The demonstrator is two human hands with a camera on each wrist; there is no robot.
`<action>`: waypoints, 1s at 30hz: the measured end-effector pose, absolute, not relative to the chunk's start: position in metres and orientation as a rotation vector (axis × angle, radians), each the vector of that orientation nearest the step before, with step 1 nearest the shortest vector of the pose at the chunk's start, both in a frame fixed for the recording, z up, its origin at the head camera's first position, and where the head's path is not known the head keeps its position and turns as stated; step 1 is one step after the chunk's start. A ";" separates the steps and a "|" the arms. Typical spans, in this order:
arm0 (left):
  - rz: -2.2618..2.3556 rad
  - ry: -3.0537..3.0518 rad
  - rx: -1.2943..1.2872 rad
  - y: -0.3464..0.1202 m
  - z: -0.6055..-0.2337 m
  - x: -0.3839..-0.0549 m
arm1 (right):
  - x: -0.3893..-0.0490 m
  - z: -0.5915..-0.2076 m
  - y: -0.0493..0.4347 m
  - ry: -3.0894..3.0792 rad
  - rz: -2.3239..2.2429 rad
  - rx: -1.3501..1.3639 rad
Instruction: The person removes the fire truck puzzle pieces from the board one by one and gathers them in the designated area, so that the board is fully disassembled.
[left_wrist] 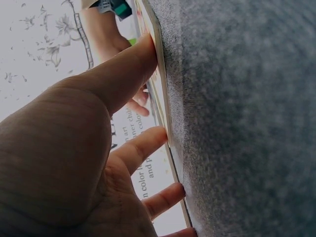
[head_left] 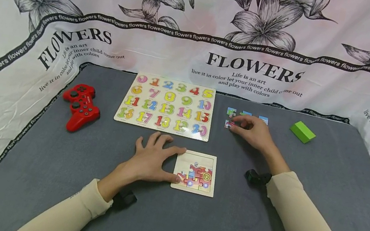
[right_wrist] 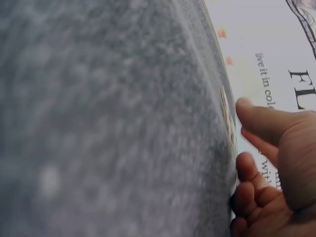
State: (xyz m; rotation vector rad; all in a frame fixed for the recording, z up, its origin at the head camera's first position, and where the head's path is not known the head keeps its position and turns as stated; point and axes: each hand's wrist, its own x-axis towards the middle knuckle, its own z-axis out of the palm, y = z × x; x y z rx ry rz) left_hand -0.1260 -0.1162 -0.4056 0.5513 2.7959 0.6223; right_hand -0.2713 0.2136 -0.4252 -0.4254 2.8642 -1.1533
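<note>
I'm resting the left hand [head_left: 150, 163], spread wide, on the puzzle tray [head_left: 207, 162]'s left side; farther off and rightward, a loose puzzle piece [head_left: 227, 124] is lying just left of the nearer right hand [head_left: 254, 132], whose grip I cannot tell

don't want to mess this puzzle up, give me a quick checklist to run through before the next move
1. Left hand touching the left edge of the puzzle tray: ok.
2. Bare space in the tray, above the assembled pieces: ok.
3. Right hand at the loose pieces: ok.
4. A loose piece firmly pinched: cannot tell; the fingertips hide the contact.
5. Every loose piece visible: cannot tell; the right hand may cover some.
6. Number board apart from the tray: ok.
</note>
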 end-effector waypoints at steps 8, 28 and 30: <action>0.615 2.796 0.556 -0.117 -0.404 -0.125 | -0.258 -0.420 0.222 2.773 -1.372 -0.423; 0.599 2.792 0.562 -0.116 -0.405 -0.129 | -0.216 -0.401 0.207 2.710 -1.354 -0.584; 0.595 2.791 0.561 -0.116 -0.406 -0.128 | -0.210 -0.400 0.201 2.689 -1.339 -0.620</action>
